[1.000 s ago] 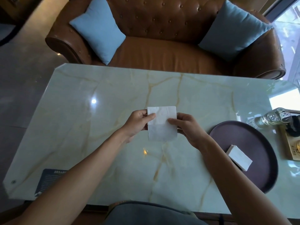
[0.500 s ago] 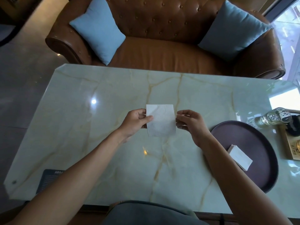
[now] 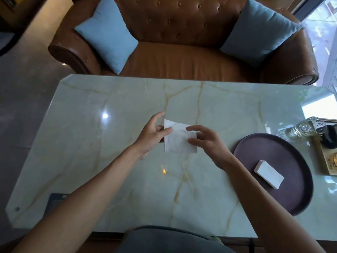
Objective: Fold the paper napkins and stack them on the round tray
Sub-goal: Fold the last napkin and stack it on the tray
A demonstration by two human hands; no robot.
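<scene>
A white paper napkin (image 3: 177, 140) hangs above the middle of the marble table. My left hand (image 3: 152, 133) pinches its left edge between thumb and fingers. My right hand (image 3: 205, 138) is at its right side, fingers spread over the top right corner and thumb against the right edge. Whether the right hand grips the napkin I cannot tell. The round dark tray (image 3: 291, 199) lies at the right of the table. A small stack of folded white napkins (image 3: 269, 174) rests on it.
A glass bottle (image 3: 302, 129) lies on its side behind the tray. A wooden box (image 3: 326, 161) sits at the right edge. A dark card (image 3: 54, 201) lies at the table's near left. A brown leather sofa (image 3: 182, 57) with two blue cushions stands beyond the table.
The napkin has tilted, its left corner now higher. My right hand's fingers have opened and spread over the right corner. My left index finger has lifted away.
</scene>
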